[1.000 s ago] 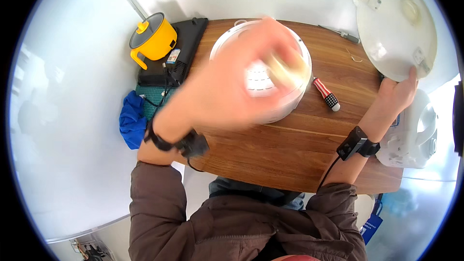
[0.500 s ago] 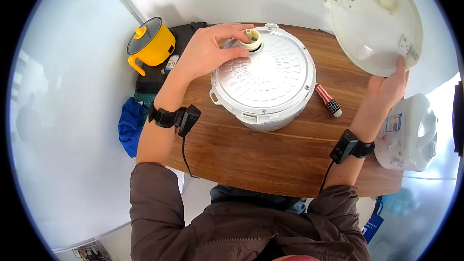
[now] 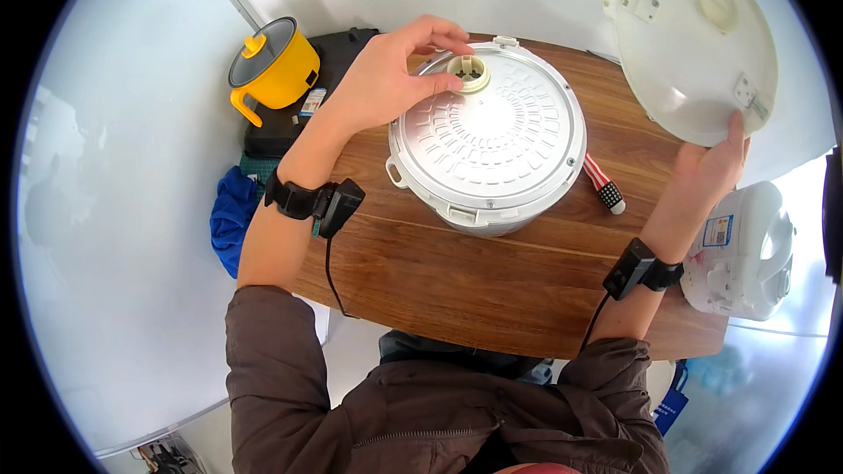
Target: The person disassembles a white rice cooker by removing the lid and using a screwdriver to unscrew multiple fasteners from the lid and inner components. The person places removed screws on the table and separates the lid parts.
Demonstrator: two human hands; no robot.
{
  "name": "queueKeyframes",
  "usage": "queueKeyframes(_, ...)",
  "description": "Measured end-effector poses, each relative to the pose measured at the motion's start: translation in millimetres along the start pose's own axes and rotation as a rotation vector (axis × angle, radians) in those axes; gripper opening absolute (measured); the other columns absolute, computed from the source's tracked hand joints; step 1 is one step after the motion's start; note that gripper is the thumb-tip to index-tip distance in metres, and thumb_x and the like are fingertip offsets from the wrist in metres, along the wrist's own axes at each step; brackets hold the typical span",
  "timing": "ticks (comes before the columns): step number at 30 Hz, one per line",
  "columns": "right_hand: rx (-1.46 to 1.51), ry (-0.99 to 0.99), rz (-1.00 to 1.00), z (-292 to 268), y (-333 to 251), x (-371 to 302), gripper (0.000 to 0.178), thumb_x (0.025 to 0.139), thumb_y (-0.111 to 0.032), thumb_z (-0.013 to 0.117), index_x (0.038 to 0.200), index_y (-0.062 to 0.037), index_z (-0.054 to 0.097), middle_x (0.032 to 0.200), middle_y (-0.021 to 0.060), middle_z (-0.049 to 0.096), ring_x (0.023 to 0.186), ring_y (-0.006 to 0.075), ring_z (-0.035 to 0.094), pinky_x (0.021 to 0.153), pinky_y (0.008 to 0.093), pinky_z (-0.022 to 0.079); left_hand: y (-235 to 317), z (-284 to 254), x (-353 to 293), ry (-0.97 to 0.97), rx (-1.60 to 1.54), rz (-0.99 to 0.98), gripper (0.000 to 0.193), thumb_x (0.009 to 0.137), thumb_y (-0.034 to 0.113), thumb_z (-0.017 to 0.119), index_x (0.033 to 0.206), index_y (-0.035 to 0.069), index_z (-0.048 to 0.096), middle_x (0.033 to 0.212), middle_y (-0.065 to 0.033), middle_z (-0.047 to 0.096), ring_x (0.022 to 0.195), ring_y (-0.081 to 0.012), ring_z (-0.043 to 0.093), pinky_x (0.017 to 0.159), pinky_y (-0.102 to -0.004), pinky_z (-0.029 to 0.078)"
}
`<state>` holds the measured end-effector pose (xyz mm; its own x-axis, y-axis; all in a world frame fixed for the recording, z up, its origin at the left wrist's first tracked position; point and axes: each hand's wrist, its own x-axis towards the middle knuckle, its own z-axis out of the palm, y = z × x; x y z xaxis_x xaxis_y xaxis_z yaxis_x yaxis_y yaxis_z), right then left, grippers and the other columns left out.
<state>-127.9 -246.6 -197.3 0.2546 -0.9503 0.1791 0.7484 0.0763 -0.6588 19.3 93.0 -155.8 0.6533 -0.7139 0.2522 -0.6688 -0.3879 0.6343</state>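
A large white cooker lid body (image 3: pixel 487 136), with a silvery embossed metal inner plate, sits on the table in front of me. A cream round valve cup (image 3: pixel 468 75) with slots in its middle sits at the plate's far left part. My left hand (image 3: pixel 399 79) reaches over from the left, its thumb against the cup's near left edge and its fingers curved at the far side. In my right hand (image 3: pixel 709 162) is a white oval cover (image 3: pixel 698 61), raised at the far right and gripped by its lower edge. Its inner side, with small metal hinge plates, shows.
A red-and-white striped screwdriver handle (image 3: pixel 606 189) lies right of the lid body. A white rice cooker (image 3: pixel 742 254) stands at the right edge. At left are a yellow pot (image 3: pixel 279 70), a black case (image 3: pixel 263 140) and a blue cloth (image 3: pixel 232 219).
The cream cup now sits flush, where before a dark gap showed under its edge. My left fingers have risen slightly off it. The whole view has shifted slightly.
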Motion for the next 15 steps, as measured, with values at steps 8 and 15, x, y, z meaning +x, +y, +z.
queueKeyframes(8,-0.025,-0.002,-0.02,11,-1,-13,0.03,0.101,-0.004,0.057,0.13,0.0021,0.058,0.124,0.0139,0.066,0.112,0.0285,0.067,0.096,0.042,0.057,8,1,3,0.018,0.064,-0.06,0.059,0.081,0.015,0.084,0.136,0.013,0.062,0.119,-0.0005,0.076,0.12,-0.0252,0.068,0.107,-0.0399,0.051)
queueKeyframes(15,-0.001,-0.084,-0.064,25,-3,-36,0.023,0.099,-0.007,0.061,0.12,-0.0002,0.064,0.115,0.0094,0.07,0.104,0.0209,0.068,0.092,0.0364,0.057,8,3,3,0.032,0.05,-0.102,0.056,0.081,0.015,0.084,0.132,0.01,0.064,0.117,-0.0046,0.076,0.114,-0.0214,0.068,0.11,-0.0372,0.049)
